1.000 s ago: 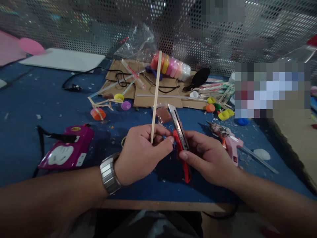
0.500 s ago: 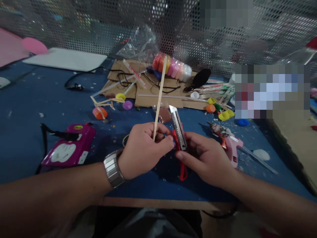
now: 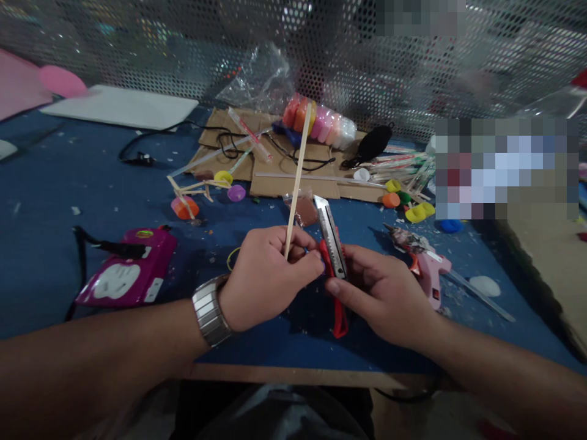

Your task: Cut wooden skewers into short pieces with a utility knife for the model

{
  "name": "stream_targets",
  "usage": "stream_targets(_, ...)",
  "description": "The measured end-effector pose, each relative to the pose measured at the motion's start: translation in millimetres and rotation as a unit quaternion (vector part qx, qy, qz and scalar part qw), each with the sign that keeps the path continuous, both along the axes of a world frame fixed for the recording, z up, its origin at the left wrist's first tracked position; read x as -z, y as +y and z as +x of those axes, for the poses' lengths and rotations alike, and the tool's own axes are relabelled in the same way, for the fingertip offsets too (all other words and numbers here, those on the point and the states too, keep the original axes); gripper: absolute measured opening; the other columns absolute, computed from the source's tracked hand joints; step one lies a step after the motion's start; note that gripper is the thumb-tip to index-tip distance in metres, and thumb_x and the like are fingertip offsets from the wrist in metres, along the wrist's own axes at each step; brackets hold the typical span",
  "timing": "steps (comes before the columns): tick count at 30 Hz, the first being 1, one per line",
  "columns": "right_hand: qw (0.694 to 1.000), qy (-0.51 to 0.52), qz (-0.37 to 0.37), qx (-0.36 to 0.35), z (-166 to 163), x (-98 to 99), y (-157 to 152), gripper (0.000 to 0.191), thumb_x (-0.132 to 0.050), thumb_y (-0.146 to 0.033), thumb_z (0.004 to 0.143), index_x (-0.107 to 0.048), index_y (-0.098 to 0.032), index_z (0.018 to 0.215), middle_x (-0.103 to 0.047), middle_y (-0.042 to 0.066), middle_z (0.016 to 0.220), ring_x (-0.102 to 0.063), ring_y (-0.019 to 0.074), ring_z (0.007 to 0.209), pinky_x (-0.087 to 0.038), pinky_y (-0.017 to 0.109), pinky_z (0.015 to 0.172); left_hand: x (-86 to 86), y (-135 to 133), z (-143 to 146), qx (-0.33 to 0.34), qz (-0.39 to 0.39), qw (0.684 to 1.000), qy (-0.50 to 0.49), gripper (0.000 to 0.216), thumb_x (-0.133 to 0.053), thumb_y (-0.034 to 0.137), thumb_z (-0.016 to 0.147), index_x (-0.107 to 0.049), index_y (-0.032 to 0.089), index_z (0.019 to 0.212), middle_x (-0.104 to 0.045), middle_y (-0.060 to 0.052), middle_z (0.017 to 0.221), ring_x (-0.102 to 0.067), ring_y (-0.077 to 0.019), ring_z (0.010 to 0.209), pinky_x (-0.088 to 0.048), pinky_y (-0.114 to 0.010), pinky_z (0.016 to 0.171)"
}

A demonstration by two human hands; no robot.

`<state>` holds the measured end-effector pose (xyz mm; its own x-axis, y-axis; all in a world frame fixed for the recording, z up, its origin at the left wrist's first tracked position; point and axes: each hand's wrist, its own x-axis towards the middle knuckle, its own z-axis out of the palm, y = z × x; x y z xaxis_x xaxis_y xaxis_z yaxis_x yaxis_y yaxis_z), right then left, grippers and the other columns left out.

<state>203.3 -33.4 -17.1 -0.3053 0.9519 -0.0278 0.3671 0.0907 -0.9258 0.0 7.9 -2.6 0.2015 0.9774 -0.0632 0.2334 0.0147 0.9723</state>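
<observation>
A thin wooden stick (image 3: 300, 168) rises almost upright out of my left hand (image 3: 270, 278), whose fingers are closed round its lower end. My left thumb and fingertips also meet near the red handle of a box cutter (image 3: 331, 235); a small bluish bit shows there, too covered to name. My right hand (image 3: 385, 293) grips the cutter from the right, thumb on the near side. Its metal blade holder points up and away, and the red end hangs below my fingers. Just beyond the hands lies a brown piece in clear wrapping (image 3: 306, 211).
On the left sits a purple box (image 3: 128, 266) with a black cable. A pink glue gun (image 3: 428, 272) with a glue stick lies right of my right hand. Behind are cardboard sheets (image 3: 293, 186), coloured clay packs (image 3: 316, 122), straws (image 3: 398, 162) and a small stick figure (image 3: 186, 206).
Both hands keep nearly the same hold and place. The stick's upper end has tilted very slightly to the right.
</observation>
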Motion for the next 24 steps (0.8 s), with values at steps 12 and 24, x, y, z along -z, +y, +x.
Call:
stream_targets(12,0.984,0.143,-0.107,-0.001,-1.2,-10.7,5.2,0.030,-0.085,-0.043,0.095,-0.078,-0.020,0.113,-0.081,0.004,0.098,-0.072,0.0161,0.069,-0.060,0.027,0.061,-1.8,-2.4,-1.8,0.013,0.019,1.000,0.009,0.024,-0.073,0.038,0.082,-0.083,0.016,0.083,-0.069,-0.002,0.060,-0.052,-0.0110,0.053,-0.041,-0.021,0.048)
stream_targets(24,0.994,-0.077,0.067,0.043,-3.2,-6.4,-0.5,0.022,-0.074,-0.037,0.098,-0.080,-0.020,0.111,-0.079,0.003,0.082,-0.075,0.0222,0.077,-0.056,0.030,0.065,-0.7,-2.2,-0.5,0.007,-0.001,1.000,-0.007,0.018,-0.075,0.034,0.076,-0.078,0.016,0.075,-0.066,0.001,0.058,-0.050,-0.0099,0.053,-0.039,-0.020,0.048)
